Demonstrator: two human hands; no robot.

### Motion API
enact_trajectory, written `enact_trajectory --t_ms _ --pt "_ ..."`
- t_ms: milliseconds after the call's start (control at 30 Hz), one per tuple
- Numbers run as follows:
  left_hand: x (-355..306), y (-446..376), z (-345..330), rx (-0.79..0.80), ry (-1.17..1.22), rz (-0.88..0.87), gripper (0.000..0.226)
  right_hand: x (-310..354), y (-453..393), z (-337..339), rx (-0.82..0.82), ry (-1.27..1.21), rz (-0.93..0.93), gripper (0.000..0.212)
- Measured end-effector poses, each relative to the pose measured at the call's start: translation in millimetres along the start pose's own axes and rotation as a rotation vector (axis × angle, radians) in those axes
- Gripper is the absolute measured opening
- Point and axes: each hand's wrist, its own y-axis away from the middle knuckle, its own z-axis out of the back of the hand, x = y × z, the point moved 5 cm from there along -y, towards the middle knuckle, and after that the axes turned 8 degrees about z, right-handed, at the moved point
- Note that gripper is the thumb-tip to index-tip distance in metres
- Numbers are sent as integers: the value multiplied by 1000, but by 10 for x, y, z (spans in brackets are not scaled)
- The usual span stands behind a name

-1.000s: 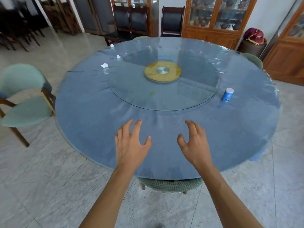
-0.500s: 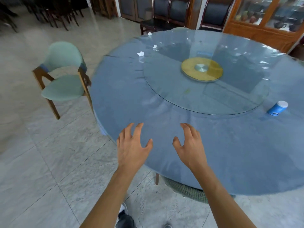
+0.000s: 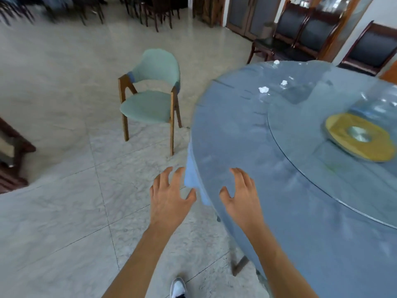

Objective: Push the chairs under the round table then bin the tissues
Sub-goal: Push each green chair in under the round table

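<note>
The green chair (image 3: 150, 97) now sits mid-view, standing on the floor well clear of the round table (image 3: 300, 190); a second ago it was off at the left edge, so the person has turned toward it, likely to push it in next. Three tissues (image 3: 263, 89) lie on the table's far side. Left hand (image 3: 169, 201) and right hand (image 3: 241, 198) hover with fingers spread, holding nothing. No writing is legible

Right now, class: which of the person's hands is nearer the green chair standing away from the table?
Left. The left hand hovers over floor, facing the green chair; the right hand is over the round table.
</note>
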Motion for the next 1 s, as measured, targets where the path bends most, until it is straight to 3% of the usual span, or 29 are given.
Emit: enact_trajectory --t_ms 500,1000 --pt "1368 -1632 624 -185 6 236 64 1128 -1868 -1633 219 -77 211 58" --pt "1960 -3975 956 -263 -74 338 65 1794 -4293 -2843 342 -171 323 57"
